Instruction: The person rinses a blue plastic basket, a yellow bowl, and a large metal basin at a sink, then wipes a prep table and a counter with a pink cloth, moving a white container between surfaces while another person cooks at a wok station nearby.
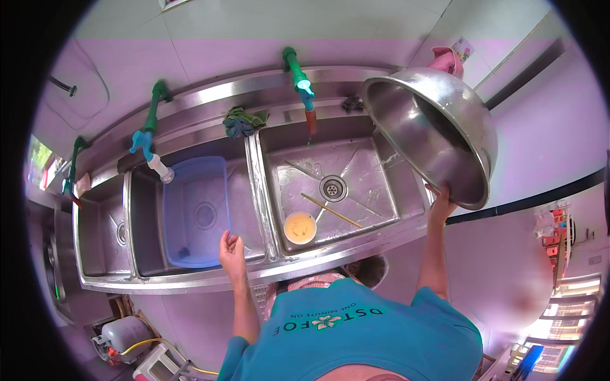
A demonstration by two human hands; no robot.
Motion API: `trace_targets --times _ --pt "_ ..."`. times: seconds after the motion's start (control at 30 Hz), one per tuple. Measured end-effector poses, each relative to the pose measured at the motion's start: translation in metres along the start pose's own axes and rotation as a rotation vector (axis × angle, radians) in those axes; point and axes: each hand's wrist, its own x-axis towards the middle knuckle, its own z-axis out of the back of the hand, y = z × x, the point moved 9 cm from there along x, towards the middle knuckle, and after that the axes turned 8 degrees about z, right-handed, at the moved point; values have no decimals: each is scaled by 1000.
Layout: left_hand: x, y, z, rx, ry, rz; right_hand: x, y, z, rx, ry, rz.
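My right hand (443,204) grips the lower rim of a large metal bowl (429,138), which is tilted on its side over the right end of the sink. My left hand (232,252) holds nothing, its fingers loosely apart, at the near right edge of a blue plastic basin (198,209) in the middle sink compartment. In the right compartment, a small round container of yellowish liquid (300,228) sits near the front, and a thin stick (331,210) lies beside it, close to the drain (333,189).
Green pipes with taps (299,78) (151,119) reach over the sink from the wall. Bunched cloths (243,122) lie on the back ledge. A round bin (374,271) stands under the front edge. A grey gas cylinder (126,335) with a yellow hose stands lower left.
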Motion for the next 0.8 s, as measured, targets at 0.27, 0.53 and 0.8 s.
trace_targets --times 0.27,0.53,0.8 --pt "-2 -1 1 -1 -16 1 -8 -19 -4 18 -2 -99" --pt "3 -1 -2 31 -21 10 -11 -33 5 22 -25 -116" --pt "5 0 -11 38 6 25 -14 -29 10 -21 -4 -88"
